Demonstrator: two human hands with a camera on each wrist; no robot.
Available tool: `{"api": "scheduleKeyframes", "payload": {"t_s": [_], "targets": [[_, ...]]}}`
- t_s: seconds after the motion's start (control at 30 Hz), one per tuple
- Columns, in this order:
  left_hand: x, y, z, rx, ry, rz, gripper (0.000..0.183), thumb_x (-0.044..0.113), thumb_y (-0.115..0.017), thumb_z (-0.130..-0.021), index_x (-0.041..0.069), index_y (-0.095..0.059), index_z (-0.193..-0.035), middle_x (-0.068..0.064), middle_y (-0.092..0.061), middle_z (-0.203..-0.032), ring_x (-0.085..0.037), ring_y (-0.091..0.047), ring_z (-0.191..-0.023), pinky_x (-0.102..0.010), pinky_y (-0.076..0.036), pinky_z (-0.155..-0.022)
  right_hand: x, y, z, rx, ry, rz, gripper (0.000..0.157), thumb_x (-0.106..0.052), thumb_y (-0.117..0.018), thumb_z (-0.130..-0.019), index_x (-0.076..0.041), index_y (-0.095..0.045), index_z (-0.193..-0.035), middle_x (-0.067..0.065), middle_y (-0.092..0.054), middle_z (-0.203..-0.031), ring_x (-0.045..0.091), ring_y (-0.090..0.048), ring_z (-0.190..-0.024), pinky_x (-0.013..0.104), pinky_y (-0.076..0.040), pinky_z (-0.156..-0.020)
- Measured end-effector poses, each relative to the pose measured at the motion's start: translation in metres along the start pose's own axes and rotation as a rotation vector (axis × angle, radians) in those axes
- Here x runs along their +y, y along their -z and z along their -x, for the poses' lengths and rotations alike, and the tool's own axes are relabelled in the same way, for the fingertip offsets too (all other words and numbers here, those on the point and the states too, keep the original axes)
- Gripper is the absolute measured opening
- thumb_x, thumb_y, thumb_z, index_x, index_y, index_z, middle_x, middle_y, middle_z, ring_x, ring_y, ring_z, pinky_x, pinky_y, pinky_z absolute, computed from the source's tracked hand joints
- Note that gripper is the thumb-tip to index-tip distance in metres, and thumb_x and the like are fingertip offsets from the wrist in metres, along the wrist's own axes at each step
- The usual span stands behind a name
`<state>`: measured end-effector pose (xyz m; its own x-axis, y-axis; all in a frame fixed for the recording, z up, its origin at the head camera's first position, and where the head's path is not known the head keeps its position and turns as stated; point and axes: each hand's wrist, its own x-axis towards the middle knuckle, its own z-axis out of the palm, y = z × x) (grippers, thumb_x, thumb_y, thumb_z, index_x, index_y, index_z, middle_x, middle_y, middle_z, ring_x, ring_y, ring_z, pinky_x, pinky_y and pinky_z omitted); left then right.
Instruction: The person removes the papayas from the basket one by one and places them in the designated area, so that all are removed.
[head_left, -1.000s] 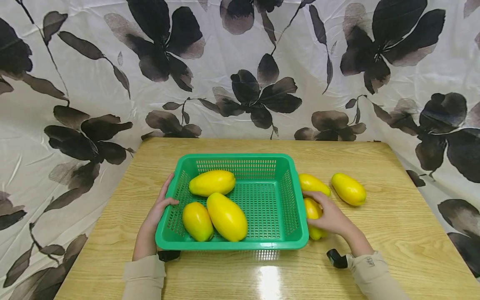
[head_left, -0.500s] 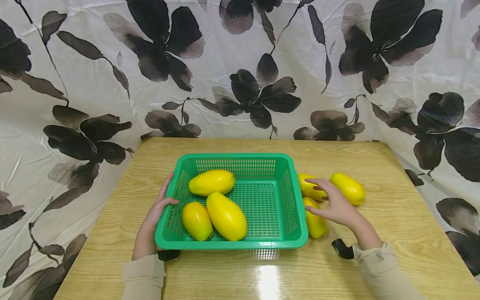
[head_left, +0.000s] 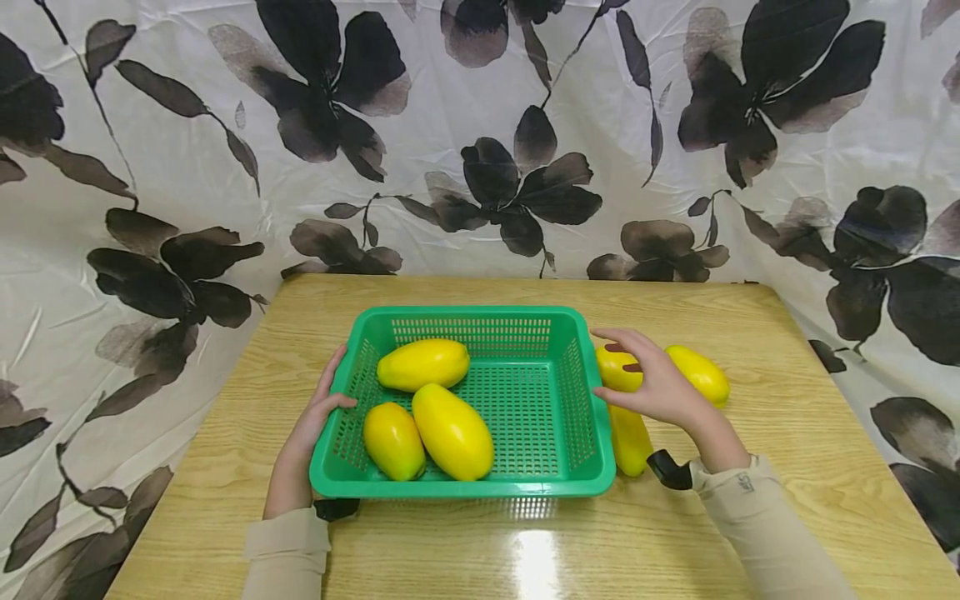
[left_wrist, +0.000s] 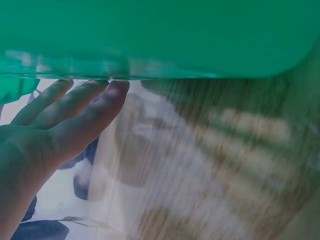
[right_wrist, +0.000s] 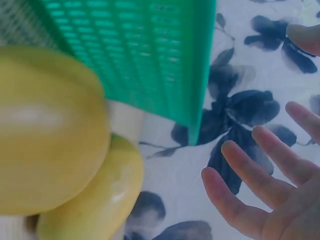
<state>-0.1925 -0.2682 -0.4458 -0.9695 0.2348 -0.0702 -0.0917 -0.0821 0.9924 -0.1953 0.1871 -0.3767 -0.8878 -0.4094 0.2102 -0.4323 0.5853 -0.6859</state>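
Observation:
A green plastic basket (head_left: 462,490) stands on the table with 3 glossy yellow oval fruits (head_left: 453,433) inside, shaped like mangoes or papayas. My left hand (head_left: 311,425) holds its left rim, thumb over the edge and fingers along the outer wall. In the left wrist view, the fingers (left_wrist: 85,112) touch the basket wall. My right hand (head_left: 652,383) hovers with spread fingers beside the right rim, holding nothing. Beneath it lie two more yellow fruits, a near one (head_left: 632,442) and a far one (head_left: 617,369), both partly hidden by the hand.
Another yellow fruit (head_left: 701,375) lies farther right, partly behind the right hand. The wooden table (head_left: 442,550) ends at the back against a white cloth (head_left: 465,100) with dark flowers. A dark wrist camera (head_left: 667,471) sits at the right cuff.
My right hand has come off the near fruit outside the basket, risen, and shifted toward the back and the basket's right rim. The left hand and basket have stayed put.

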Motion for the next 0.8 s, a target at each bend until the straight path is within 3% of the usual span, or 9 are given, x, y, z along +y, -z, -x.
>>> {"api": "scheduleKeyframes", "payload": {"t_s": [0.4,0.8], "targets": [[0.0,0.0,-0.001,0.002,0.001,0.0,0.082,-0.008,-0.035,-0.082,0.025,0.0,-0.148,-0.009,0.005,-0.153,-0.036,-0.011,-0.134,-0.022,-0.041,-0.087,-0.026,-0.002,-0.023,-0.009,0.063,-0.016,0.071,-0.02,-0.075,-0.073,-0.012,-0.041,-0.136,0.01,-0.044,-0.133,0.03,-0.046,-0.115,0.049,-0.045,-0.085],[0.0,0.001,-0.001,-0.001,0.0,0.017,0.082,-0.009,-0.035,-0.082,0.024,0.0,-0.148,-0.011,0.004,-0.153,-0.034,-0.016,-0.132,-0.023,-0.042,-0.087,-0.052,-0.018,-0.052,-0.049,0.158,-0.097,0.071,-0.02,-0.075,-0.073,-0.015,-0.041,-0.136,0.005,-0.044,-0.134,0.026,-0.048,-0.114,0.048,-0.045,-0.083]]}}
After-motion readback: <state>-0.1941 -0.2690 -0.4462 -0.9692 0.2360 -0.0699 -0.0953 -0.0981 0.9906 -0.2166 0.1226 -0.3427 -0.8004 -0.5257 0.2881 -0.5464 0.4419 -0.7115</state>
